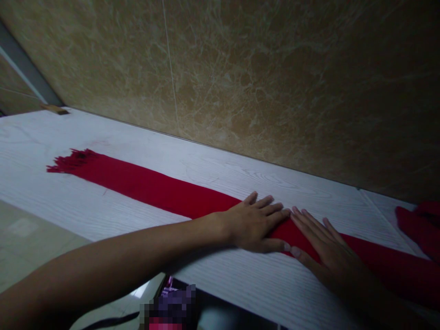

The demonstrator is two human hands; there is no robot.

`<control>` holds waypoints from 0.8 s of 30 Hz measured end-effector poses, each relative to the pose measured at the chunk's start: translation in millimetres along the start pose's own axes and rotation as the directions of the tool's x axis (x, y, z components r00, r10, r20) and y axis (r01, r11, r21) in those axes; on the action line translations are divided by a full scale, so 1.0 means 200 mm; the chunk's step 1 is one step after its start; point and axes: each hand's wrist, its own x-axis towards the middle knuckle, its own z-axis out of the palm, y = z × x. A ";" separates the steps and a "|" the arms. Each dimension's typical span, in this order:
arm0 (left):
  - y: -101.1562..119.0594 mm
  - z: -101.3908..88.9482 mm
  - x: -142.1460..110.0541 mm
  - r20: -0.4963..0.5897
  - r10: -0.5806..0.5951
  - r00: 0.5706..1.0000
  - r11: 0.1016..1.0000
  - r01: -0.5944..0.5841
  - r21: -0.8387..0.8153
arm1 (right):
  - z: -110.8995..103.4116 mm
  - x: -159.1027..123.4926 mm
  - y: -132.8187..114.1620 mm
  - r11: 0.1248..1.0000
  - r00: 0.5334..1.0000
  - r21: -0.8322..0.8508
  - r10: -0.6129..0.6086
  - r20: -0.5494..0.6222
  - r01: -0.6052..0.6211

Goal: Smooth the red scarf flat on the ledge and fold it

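Note:
A long red scarf (154, 185) lies stretched flat along a white wood-grain table (213, 162), its fringed end at the left. My left hand (256, 222) rests flat on the scarf near the middle, fingers stretched out and pointing right. My right hand (321, 245) lies flat on the scarf just to the right, fingers spread, its fingertips almost touching those of the left hand. Neither hand grips the cloth.
A brown marbled wall (275, 78) rises right behind the table. More red cloth (421, 224) is bunched at the far right edge. A small wooden piece (55, 109) sits at the table's far left corner. Tiled floor (30, 240) shows at lower left.

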 end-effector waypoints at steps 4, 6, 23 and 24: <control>0.00 0.00 0.00 0.001 0.002 1.000 1.000 -0.002 -0.007 | 0.00 0.00 0.00 1.000 1.000 -0.010 -0.024 -0.018 0.024; 0.00 0.00 0.00 -0.001 0.004 1.000 1.000 -0.004 -0.007 | 0.00 0.00 0.00 1.000 0.999 -0.007 -0.030 -0.024 0.030; 0.00 0.00 0.00 -0.011 0.004 1.000 0.999 -0.004 0.041 | -0.02 0.00 0.00 0.998 0.998 -0.001 -0.056 0.008 0.056; 0.00 0.01 0.00 -0.023 0.002 1.000 0.998 0.000 0.065 | -0.02 0.00 0.00 0.999 0.999 0.000 -0.050 0.011 0.050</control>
